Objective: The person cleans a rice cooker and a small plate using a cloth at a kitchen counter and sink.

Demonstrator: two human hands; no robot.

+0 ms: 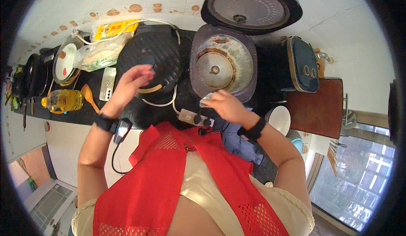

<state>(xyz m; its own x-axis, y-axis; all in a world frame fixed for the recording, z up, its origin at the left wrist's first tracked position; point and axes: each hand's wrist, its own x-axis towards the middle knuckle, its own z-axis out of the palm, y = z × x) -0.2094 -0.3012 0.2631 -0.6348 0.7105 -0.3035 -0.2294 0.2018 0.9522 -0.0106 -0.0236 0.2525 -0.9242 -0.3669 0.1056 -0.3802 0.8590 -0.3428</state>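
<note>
My left hand (130,83), a little blurred, is over the ridged black lid of a round electric appliance (149,52). Its fingers are loosely bent and apart, and I see nothing in them. My right hand (226,106) pinches a small, clear, shiny piece (206,101), perhaps a plastic cup or crumpled film. That hand is at the front rim of an open rice cooker (193,77). No inner pot sits in the cooker, so its round heating plate (212,69) and rust-stained wall show. The raised cooker lid (250,6) leans back towards the tiled wall.
A white power strip (190,117) with black plugs lies at the counter's front edge, near a blue cloth (241,140). Leftward are a phone (108,83), wooden spatula (90,98), oil bottle (65,100) and plastic bags (101,53). Rightward stand a dark lidded appliance (303,63) and white bowl (279,120).
</note>
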